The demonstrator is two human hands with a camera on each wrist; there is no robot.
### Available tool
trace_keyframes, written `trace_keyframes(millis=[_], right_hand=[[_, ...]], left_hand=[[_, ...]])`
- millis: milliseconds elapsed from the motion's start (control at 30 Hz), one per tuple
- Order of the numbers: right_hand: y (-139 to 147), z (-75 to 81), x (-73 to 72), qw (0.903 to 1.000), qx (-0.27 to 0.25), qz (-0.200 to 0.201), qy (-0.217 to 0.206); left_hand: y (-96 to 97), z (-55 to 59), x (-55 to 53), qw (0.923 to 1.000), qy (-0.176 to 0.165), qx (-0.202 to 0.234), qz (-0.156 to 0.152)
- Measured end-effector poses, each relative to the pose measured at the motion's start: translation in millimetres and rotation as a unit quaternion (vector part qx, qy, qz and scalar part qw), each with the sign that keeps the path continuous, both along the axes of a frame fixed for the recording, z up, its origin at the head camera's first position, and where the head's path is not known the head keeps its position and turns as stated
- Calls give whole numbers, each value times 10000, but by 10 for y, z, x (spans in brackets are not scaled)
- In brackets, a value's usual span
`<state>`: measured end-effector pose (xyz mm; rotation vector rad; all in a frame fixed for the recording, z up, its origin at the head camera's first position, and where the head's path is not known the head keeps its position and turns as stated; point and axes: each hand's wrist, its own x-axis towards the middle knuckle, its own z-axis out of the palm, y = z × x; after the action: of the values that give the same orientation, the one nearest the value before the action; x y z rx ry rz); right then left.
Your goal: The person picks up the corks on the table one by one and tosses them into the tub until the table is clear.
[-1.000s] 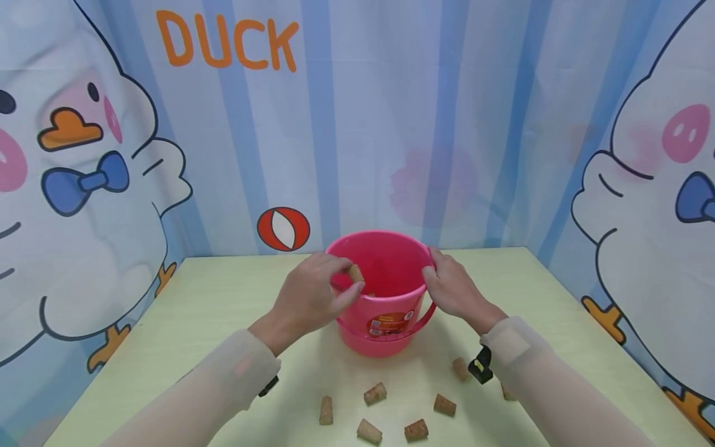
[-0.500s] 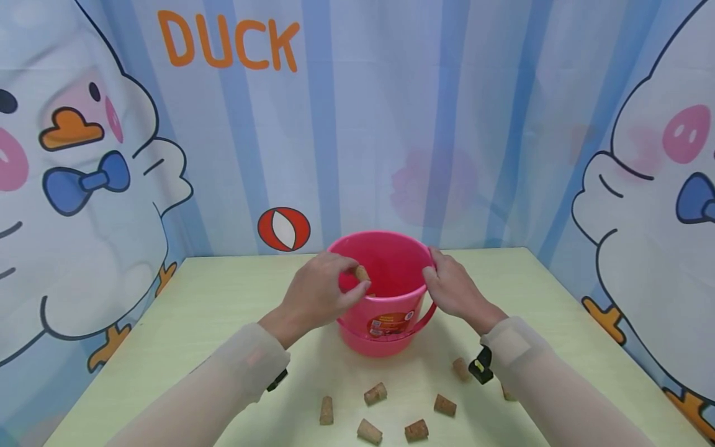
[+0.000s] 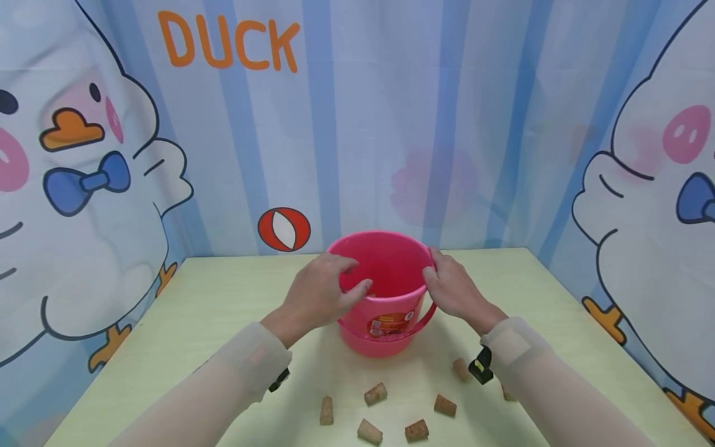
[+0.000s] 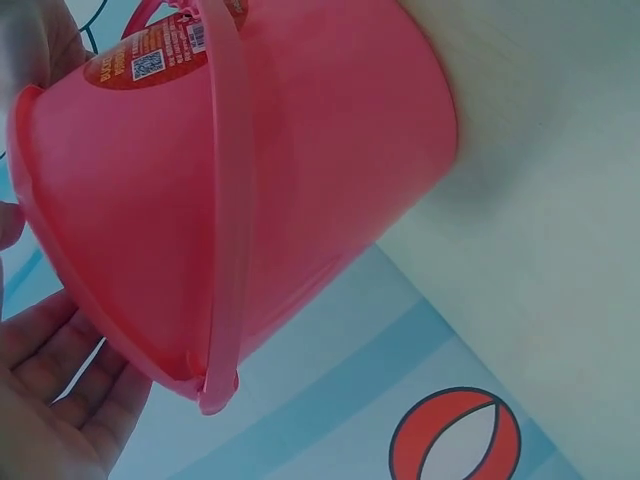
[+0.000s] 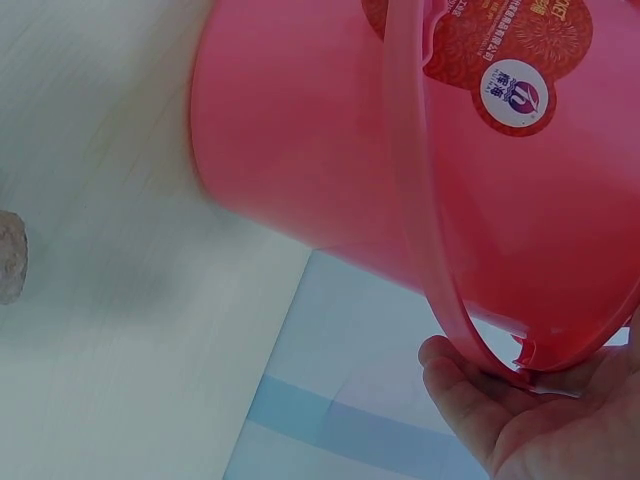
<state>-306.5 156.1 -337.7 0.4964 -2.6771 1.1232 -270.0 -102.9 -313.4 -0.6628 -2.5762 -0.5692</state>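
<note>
A pink bucket (image 3: 385, 310) with a lowered handle and an orange-red label stands upright on the table. At its left rim my left hand (image 3: 318, 292) has thumb and fingers parted, with nothing between them. The left wrist view shows the fingers of that hand (image 4: 60, 390) stretched out beside the rim. My right hand (image 3: 458, 285) grips the bucket's right rim, thumb on one side and fingers on the other, near the handle joint. A small tan sliver shows inside the near rim; most of the bucket's bottom is hidden.
Several wine corks lie on the pale table (image 3: 240, 304) in front of the bucket, among them a cork (image 3: 375, 394) near the middle and another cork (image 3: 326, 411) to the left. One cork (image 3: 508, 392) is partly behind the right sleeve. A printed curtain (image 3: 368, 124) hangs behind.
My left hand has moved slightly right over the bucket and let go of the cork it pinched; that cork is out of sight. The right hand has stayed on the rim.
</note>
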Motion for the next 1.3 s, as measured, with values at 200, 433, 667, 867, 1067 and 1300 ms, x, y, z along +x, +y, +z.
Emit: trace_keyframes(millis=[200,433,667,867,1067,1300], right_hand=[[2,7,-6,10000,60,4,76],[-3,13,5,10000,39,-1,25],[5,6,0,9999,77,24,79],[16,-6,-5,9999,79,26,70],[10,-1,-4,10000,79,-1,42],[-5,5,0,10000,28,-5,12]], left_hand=[[-37,-7,7,9999,31,107,-118],[-91,-41,35,9984,446,149,-312],[-137,-56,70,9963,740,188,-402],[-180,-74,107,9949,852,267,-475],[-226,-104,137,9930,1039,282,-493],[-293,-102,163,9898,1279,256,-567]])
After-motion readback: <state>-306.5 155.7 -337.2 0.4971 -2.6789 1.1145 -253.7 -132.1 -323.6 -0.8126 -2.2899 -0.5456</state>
